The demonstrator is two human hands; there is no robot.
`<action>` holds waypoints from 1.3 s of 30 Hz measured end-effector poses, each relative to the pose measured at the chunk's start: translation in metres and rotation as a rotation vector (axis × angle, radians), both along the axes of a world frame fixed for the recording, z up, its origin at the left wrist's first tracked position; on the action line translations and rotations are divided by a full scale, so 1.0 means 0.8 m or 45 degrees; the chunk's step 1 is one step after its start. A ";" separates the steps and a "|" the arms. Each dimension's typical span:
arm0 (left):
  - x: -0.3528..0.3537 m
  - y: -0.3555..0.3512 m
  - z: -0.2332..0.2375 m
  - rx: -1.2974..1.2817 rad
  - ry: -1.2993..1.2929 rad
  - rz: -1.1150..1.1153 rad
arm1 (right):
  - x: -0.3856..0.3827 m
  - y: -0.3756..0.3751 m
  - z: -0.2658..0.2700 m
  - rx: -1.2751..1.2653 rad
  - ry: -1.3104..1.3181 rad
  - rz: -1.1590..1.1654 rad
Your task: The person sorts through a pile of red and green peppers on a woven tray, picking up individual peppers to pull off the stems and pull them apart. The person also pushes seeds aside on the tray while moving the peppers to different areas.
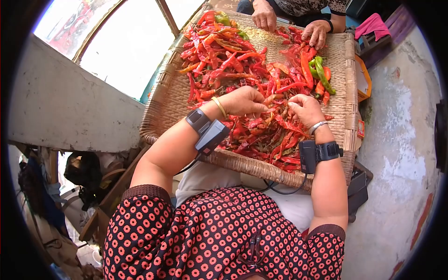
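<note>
A wide heap of red chili peppers point(224, 65), many of them wrinkled and dried, covers much of a woven tray point(170, 91) in front of me. My left hand point(245, 101) is closed in a pinch over the middle of the heap, with a red chili pepper at its fingertips. Just to its right, my right hand point(306, 110) also has thumb and fingers pressed together; whatever lies between them is too small to make out. The two sets of fingertips are close but apart. Green peppers point(322, 74) lie beyond my right hand.
Across the tray another person's hands point(314, 33) work among peppers, beside pale seeds point(256, 36). A window point(126, 37) and wall flank the left. A pink cloth point(372, 26) hangs at the right, above an orange-edged box point(363, 79). Clutter stands at the lower left.
</note>
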State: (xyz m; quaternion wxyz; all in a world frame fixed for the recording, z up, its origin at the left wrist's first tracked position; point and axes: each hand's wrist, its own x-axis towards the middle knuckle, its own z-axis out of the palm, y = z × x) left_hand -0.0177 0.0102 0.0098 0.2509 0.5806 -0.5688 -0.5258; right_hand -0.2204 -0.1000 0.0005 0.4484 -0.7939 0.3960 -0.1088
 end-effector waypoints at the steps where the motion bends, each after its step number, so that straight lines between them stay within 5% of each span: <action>1: 0.002 -0.002 0.001 -0.014 0.216 0.227 | -0.001 0.000 -0.003 -0.168 0.127 0.075; 2: 0.001 -0.001 0.002 -0.243 0.570 0.409 | 0.000 0.002 -0.004 -0.168 0.126 0.074; 5: 0.007 -0.012 -0.016 -0.635 0.318 0.671 | 0.007 0.020 0.008 -0.138 0.200 0.312; 6: 0.008 -0.008 -0.017 -0.679 -0.097 0.563 | 0.009 0.024 0.008 -0.139 0.199 0.315; 9: -0.001 -0.001 -0.024 -0.643 -0.662 0.047 | 0.013 0.032 0.010 -0.404 0.621 0.392; 15: -0.006 0.009 -0.034 -0.601 -0.950 -0.082 | 0.010 0.020 0.000 -0.419 0.685 0.373; 19: -0.001 0.004 -0.039 -0.590 -0.802 -0.122 | 0.010 0.024 0.021 -0.293 0.647 0.366; 22: 0.001 -0.001 -0.027 -0.875 -0.672 0.017 | 0.012 0.033 0.015 -0.347 0.792 0.461; 24: 0.005 -0.004 -0.010 -0.561 -0.607 0.109 | 0.013 0.033 0.018 -0.329 0.834 0.480; 26: 0.011 -0.009 -0.007 -0.305 -0.100 0.374 | 0.013 0.033 0.018 -0.335 0.866 0.476; 28: 0.002 -0.011 0.001 -0.442 0.718 0.812 | 0.013 0.039 0.027 -0.348 0.864 0.488; 32: 0.013 -0.011 -0.020 -0.373 0.308 0.787 | 0.014 0.036 0.022 -0.392 0.937 0.531; 36: -0.012 -0.002 -0.014 -0.358 -0.049 0.326 | 0.008 0.024 0.013 -0.424 0.811 0.426; 39: -0.027 0.000 -0.024 -0.791 -0.364 0.025 | 0.005 0.018 0.013 -0.300 0.417 0.397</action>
